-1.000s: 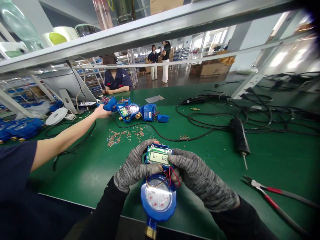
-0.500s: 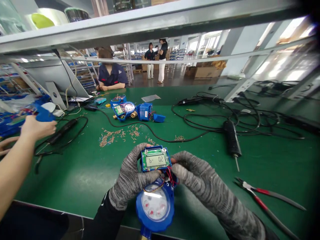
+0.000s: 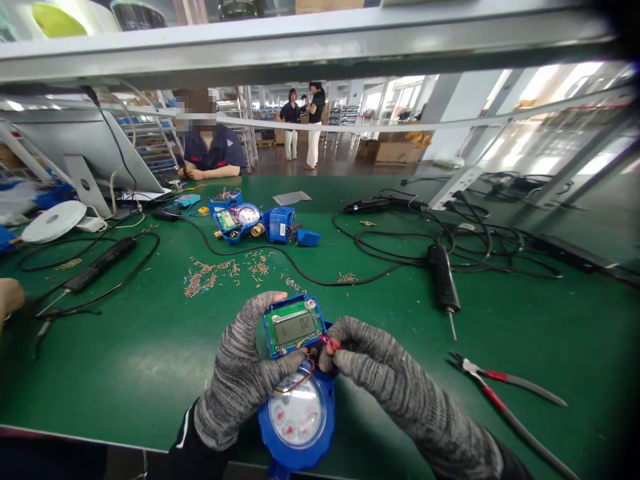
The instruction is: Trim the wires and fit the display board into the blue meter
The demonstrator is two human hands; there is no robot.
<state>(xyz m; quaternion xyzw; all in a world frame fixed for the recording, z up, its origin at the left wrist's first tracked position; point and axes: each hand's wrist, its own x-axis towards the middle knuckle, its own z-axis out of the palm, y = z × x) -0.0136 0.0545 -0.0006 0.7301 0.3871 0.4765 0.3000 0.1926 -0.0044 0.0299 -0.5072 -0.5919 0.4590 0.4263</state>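
co-worker's arm withdrawn | both hands' fingers closed on one meter [image 3: 297,417] | one pliers [image 3: 505,393]

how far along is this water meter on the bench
Done: the display board is wired to the blue meter and its screen shows characters. In hand: the left hand holds the board while the right hand pinches the red wires. Left: the board sits raised, not seated, with no cover on it.

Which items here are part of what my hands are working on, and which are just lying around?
In hand:
left hand
right hand
green display board
round blue water meter

Lying about:
red-handled pliers
black electric screwdriver
scattered brass screws
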